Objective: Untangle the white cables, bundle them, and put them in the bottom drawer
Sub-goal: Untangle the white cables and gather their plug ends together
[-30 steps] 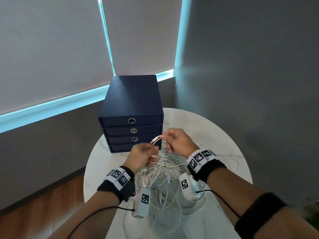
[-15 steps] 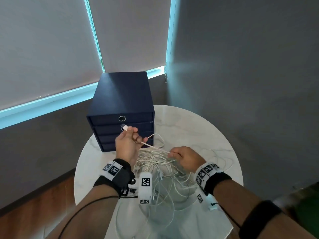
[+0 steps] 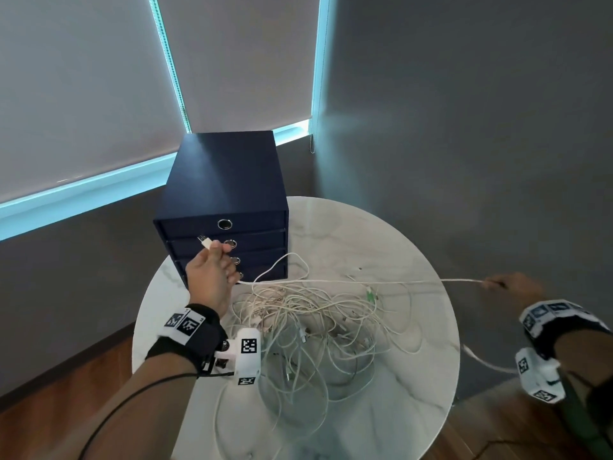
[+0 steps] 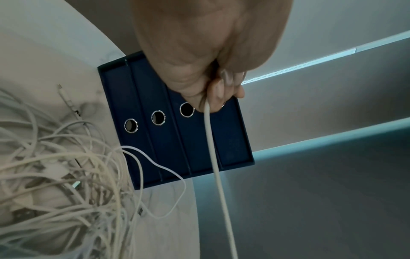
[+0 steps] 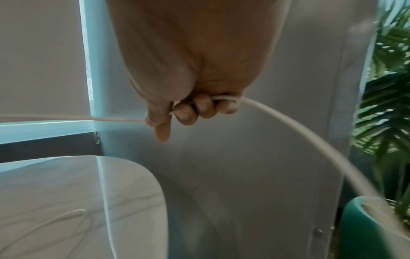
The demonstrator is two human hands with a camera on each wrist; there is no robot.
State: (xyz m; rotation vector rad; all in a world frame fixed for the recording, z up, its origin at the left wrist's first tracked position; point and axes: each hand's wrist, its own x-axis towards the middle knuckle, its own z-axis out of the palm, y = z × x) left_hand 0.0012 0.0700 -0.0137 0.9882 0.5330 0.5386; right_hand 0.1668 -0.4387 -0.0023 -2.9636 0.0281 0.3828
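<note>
Left hand, frame centre-left: fingers curled round USB-plug end of white cable. Right hand, right edge: fingers closed on same cable, stretched taut above tangle on surface. Drawer unit behind, closed. Risk: snagged loops dragged off edge, knot tightened.

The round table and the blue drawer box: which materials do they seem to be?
Round table: seemingly marble or a marble-look top, white with grey veins, glossy. Blue drawer box: probably covered cardboard, matte navy; metal-looking ring pulls.
</note>
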